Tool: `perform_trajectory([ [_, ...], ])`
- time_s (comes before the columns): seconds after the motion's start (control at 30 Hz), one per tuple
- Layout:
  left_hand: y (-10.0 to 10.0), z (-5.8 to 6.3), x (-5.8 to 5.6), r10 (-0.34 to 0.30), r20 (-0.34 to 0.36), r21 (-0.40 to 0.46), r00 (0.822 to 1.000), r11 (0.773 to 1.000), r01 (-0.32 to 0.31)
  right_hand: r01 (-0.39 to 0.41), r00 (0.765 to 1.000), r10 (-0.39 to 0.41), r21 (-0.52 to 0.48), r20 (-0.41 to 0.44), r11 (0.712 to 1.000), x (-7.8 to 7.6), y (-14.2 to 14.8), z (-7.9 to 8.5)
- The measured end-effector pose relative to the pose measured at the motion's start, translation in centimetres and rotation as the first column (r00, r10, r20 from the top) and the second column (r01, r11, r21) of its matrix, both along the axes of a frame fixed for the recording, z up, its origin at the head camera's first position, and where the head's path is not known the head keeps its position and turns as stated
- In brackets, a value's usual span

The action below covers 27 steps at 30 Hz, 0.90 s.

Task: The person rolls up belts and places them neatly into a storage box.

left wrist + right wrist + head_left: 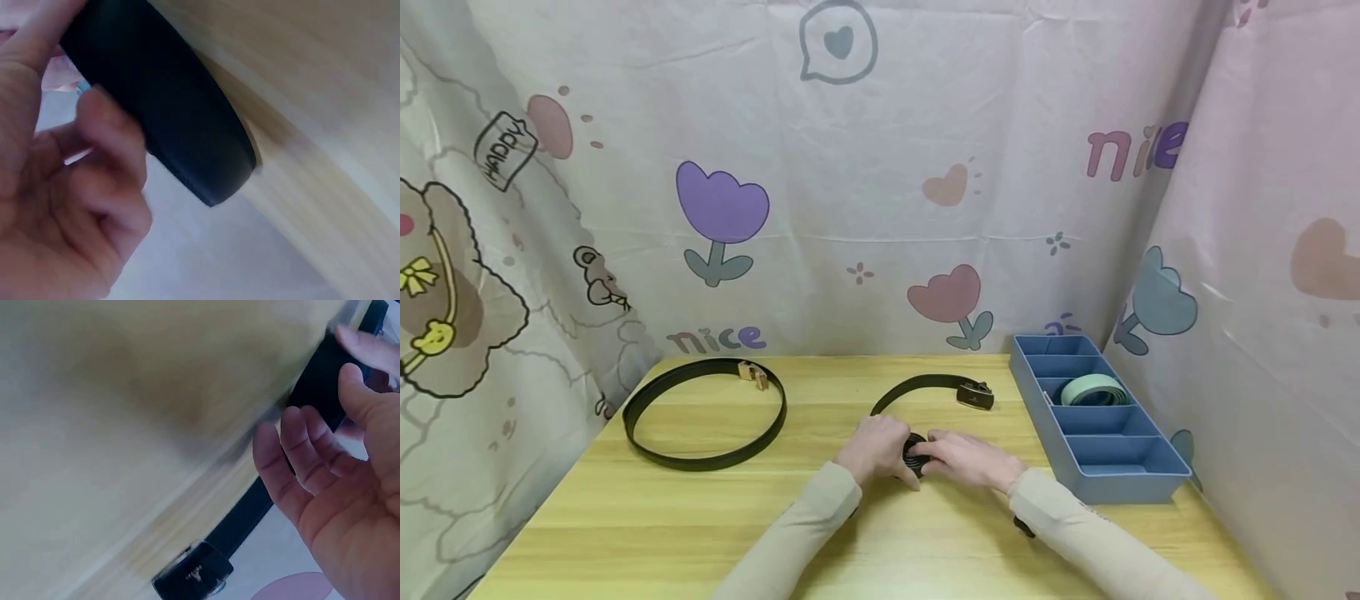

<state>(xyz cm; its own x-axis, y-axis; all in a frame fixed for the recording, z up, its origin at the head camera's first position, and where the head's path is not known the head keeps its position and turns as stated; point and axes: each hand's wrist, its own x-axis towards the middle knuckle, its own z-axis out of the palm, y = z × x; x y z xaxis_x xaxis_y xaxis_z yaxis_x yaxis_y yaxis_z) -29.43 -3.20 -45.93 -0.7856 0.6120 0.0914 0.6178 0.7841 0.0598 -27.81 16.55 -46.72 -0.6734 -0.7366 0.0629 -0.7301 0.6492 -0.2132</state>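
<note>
A black belt is partly wound into a coil [914,465] on the table, between both hands. Its unwound length [925,382] curves away behind the coil to a dark plate buckle [975,396]. My left hand [874,450] grips the coil from the left, thumb in front. From the right, my right hand [970,458] holds the coil, a finger reaching into its middle. In the left wrist view the outer belt face [169,106] stands on edge beside the curled fingers. The right wrist view shows the coil [319,387] at the thumb and the buckle [194,572] lower down.
Another black belt [711,463] with a gold buckle [752,375] lies in a wide loop at the left of the table [647,533]. At the right stands a blue-grey divided box [1131,489], a rolled pale green belt [1093,386] in one compartment. Printed curtains surround the table.
</note>
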Motion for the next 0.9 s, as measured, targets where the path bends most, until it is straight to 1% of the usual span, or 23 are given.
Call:
perform_trajectory([
  [0.13,-0.7,0.0,0.1,-0.076,0.021,-0.006,0.997,0.997,0.076,-0.026,0.999,0.027,0.010,-0.023,1.000,-0.3,0.1,0.1],
  [0.2,-0.9,0.1,0.1,-0.093,0.032,-0.003,0.995,0.996,0.093,-0.037,0.999,0.038,0.013,-0.030,0.999,-0.5,0.2,0.1],
  [0.3,-1.0,-0.1,0.1,-0.074,0.037,0.001,0.997,0.997,0.074,-0.043,0.998,0.044,0.021,-0.037,0.999,-0.6,0.2,0.1],
  [0.43,-0.9,-0.2,-0.2,-0.029,0.044,0.033,0.999,0.999,0.027,-0.021,0.998,0.022,0.016,-0.053,1.000,-0.4,-0.1,0.1],
  [0.53,-0.7,-0.3,-0.2,0.005,0.031,0.045,1.000,0.999,-0.006,0.009,0.998,-0.009,0.009,-0.055,1.000,-0.1,-0.6,0.0],
  [0.6,-0.7,-0.4,-0.2,0.019,0.004,0.040,1.000,0.999,-0.019,0.033,0.998,-0.032,0.009,-0.052,0.999,0.1,-0.9,-0.2],
  [0.7,-0.9,-0.7,-0.2,0.014,-0.049,0.023,0.999,1.000,-0.013,0.050,0.998,-0.049,0.007,-0.046,0.999,0.0,-1.1,-0.4],
  [0.77,-1.1,-0.7,-0.1,-0.004,-0.062,0.010,0.998,1.000,0.004,0.043,0.998,-0.043,0.006,-0.050,0.999,-0.2,-1.1,-0.4],
  [0.83,-1.3,-0.4,0.0,-0.029,-0.042,-0.005,0.999,1.000,0.029,0.021,0.998,-0.021,0.004,-0.061,1.000,-0.5,-1.0,-0.2],
  [0.9,-1.6,-0.1,0.0,-0.048,0.005,-0.016,0.999,0.999,0.048,-0.005,0.997,0.005,0.007,-0.071,1.000,-0.8,-0.8,-0.1],
])
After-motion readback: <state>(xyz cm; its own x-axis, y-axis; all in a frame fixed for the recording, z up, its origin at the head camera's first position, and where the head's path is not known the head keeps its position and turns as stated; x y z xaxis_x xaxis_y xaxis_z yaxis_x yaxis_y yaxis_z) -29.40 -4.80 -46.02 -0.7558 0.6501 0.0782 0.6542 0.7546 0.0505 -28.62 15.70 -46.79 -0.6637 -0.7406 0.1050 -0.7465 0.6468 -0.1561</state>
